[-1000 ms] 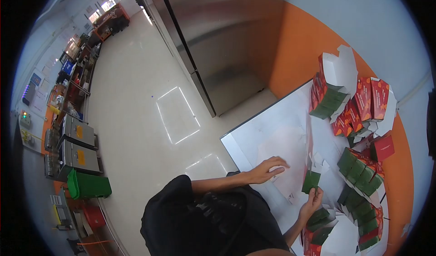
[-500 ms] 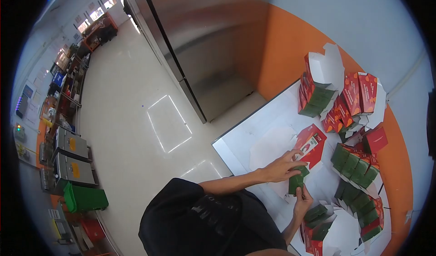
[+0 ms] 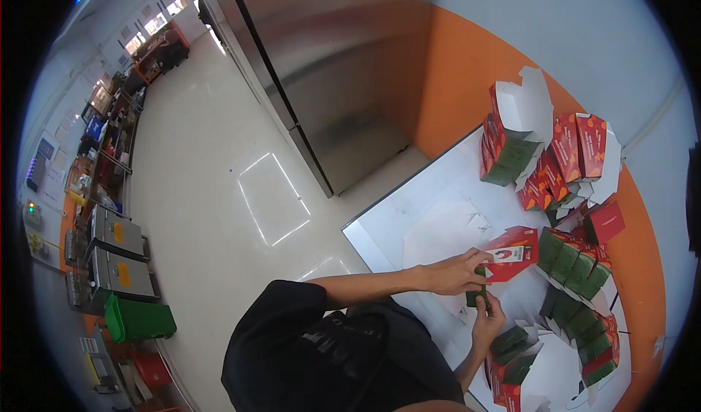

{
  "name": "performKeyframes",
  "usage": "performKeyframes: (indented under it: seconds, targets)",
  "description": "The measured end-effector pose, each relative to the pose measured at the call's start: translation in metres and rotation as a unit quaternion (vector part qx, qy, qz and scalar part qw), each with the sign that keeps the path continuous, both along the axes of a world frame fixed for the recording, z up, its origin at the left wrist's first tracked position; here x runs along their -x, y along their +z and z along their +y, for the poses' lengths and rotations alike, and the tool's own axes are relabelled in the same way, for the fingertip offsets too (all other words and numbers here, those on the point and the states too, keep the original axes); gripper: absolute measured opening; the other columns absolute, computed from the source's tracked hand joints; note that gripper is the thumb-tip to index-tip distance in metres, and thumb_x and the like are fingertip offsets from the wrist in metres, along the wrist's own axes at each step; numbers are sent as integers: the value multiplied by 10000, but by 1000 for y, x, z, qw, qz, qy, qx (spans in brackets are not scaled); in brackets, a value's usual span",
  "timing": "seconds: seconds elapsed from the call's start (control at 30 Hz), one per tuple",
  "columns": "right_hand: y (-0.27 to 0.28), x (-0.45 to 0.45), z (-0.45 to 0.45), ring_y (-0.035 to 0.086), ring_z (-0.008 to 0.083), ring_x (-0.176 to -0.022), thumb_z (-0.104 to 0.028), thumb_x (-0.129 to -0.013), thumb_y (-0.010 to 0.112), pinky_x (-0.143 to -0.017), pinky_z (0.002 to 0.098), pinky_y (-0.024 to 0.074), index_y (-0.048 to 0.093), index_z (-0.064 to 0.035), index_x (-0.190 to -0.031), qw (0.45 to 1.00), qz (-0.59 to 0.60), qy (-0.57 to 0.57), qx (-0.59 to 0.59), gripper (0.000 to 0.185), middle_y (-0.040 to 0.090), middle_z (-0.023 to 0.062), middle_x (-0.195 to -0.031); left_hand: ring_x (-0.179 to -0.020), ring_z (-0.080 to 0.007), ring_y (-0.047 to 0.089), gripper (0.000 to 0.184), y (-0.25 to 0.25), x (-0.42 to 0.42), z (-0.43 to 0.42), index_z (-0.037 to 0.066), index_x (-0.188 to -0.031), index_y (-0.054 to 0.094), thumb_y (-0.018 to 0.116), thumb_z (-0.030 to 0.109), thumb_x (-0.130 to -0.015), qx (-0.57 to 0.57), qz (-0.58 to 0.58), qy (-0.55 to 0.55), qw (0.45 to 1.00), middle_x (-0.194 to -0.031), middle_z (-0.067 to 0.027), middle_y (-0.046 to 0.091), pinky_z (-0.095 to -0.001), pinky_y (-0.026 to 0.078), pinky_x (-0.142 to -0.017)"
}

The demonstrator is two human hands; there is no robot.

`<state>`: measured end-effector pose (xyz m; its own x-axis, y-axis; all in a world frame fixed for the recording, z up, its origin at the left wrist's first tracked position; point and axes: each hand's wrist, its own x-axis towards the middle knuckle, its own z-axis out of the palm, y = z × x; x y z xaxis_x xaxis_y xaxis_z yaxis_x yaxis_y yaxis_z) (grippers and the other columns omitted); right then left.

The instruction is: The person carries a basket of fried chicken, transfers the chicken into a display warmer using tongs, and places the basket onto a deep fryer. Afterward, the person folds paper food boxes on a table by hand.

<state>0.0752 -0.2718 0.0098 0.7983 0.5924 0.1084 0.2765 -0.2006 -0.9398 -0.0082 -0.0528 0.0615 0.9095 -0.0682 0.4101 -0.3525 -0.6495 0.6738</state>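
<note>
Both hands are on a red and green cardboard carton [image 3: 518,253] with a white printed label on its red panel. My left hand [image 3: 461,271] is closed around its near green end, the fingers bent over the top. Just below, my right hand [image 3: 488,320] pinches the lower edge of that green part between thumb and fingers. The fingers partly hide the green end. Under the carton is a white table [image 3: 394,229] with pale flat card sheets [image 3: 445,240] beside my left hand.
Standing red and green cartons [image 3: 577,262] line the table's right side, several with white flaps open. More cartons [image 3: 518,138] stand at the far end by the orange and grey wall. A steel cabinet [image 3: 343,69] is beyond the table. A green bin [image 3: 139,318] stands across the floor.
The carton's red panel has turned and shifted to the right and slightly down, its label now nearly level. My left hand has moved slightly; my right hand keeps its pinch.
</note>
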Motion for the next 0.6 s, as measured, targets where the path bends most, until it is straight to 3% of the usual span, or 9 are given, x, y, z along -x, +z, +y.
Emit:
performKeyframes:
  seconds: [0.1,0.13,0.23,0.33,0.4,0.43,0.5,0.57,0.6]
  targets:
    - [-11,-1,-4,639,165,-954,-75,-1011,644,-885,312,500,623,43,-1261,985,112,-9,-131,277,686,94,-1053,-1368,-433,407,404,38,7,-11,79,-1249,681,761,125,-856,-53,-102,-54,992,-1487,-183,420,-510,444,-1095]
    - [4,5,0,637,161,-981,-90,-1019,634,-902,310,494,603,42,-1287,983,119,-2,-138,300,683,93,-1086,-1419,-443,363,538,43,8,-15,102,-1331,642,811,172,-825,-12,-134,-95,986,-1529,-182,399,-538,380,-1150]
    - [58,20,11,630,152,-1060,-119,-1036,610,-942,308,484,559,39,-1348,971,148,3,-189,354,673,95,-1178,-1451,-445,337,747,43,8,-27,146,-1442,549,868,210,-770,69,-205,-116,969,-1551,-188,379,-539,337,-1182]
    - [79,27,2,620,173,-1162,-60,-1026,576,-994,319,475,500,50,-1406,921,171,-36,-348,402,635,113,-1304,-1467,-440,328,932,24,9,-19,174,-1544,401,892,220,-753,93,-212,-15,973,-1567,-196,369,-538,335,-1184]
    - [122,36,12,618,196,-1196,-50,-1024,567,-1035,350,464,480,30,-1432,873,233,-56,-425,425,621,120,-1331,-1470,-420,341,1050,4,3,-22,176,-1605,281,896,192,-754,98,-197,74,973,-1564,-202,382,-539,328,-1187]
    - [137,40,14,616,208,-1213,-45,-1023,562,-1055,366,459,469,19,-1445,844,261,-61,-464,437,614,123,-1345,-1426,-387,414,953,-7,6,-27,125,-1578,322,863,160,-795,169,-79,79,979,-1515,-211,442,-502,374,-1160]
    - [117,37,12,563,250,-1310,-52,-1010,583,-1115,417,428,413,-20,-1508,839,304,-41,-450,527,526,134,-1458,-1298,-313,538,741,-24,10,-36,41,-1496,420,796,126,-864,273,69,96,955,-1374,-205,560,-430,447,-1080]
    - [106,29,25,450,322,-1418,-68,-988,614,-1164,498,372,365,-50,-1552,916,181,73,-350,617,422,185,-1542,-1129,-230,641,523,-39,7,-45,-23,-1385,534,729,123,-922,358,121,124,917,-1190,-177,675,-359,504,-974]
    - [106,31,29,410,349,-1440,-67,-982,617,-1173,514,351,350,-58,-1563,963,59,86,-247,639,391,198,-1559,-1060,-212,651,394,-58,10,-46,-44,-1285,592,699,114,-941,371,128,143,909,-1117,-155,696,-356,516,-918]
